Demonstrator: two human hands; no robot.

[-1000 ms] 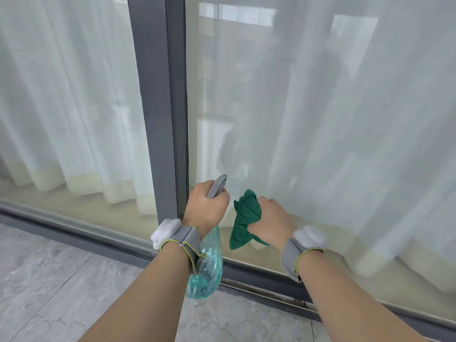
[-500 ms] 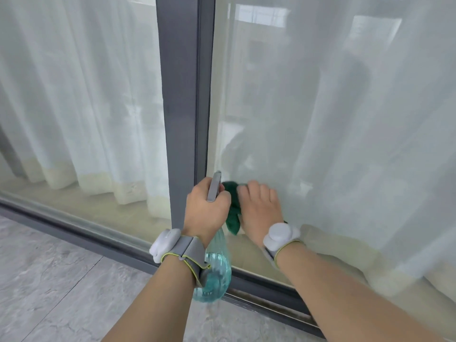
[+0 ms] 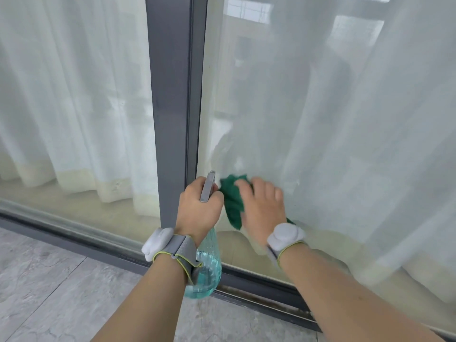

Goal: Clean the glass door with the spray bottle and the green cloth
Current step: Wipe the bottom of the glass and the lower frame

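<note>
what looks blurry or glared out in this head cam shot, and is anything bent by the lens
Head view: the right hand and green cloth are smeared by motion blur; the left hand and spray bottle are sharper. Soft daylight through the curtain, pale reflections on the glass door, no hard shadows. The wide lens tilts the grey frame.

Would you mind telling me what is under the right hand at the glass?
The right hand presses a crumpled dark green cloth flat against the glass door pane. Most of the cloth is covered by the palm and fingers; only its left edge shows.
</note>
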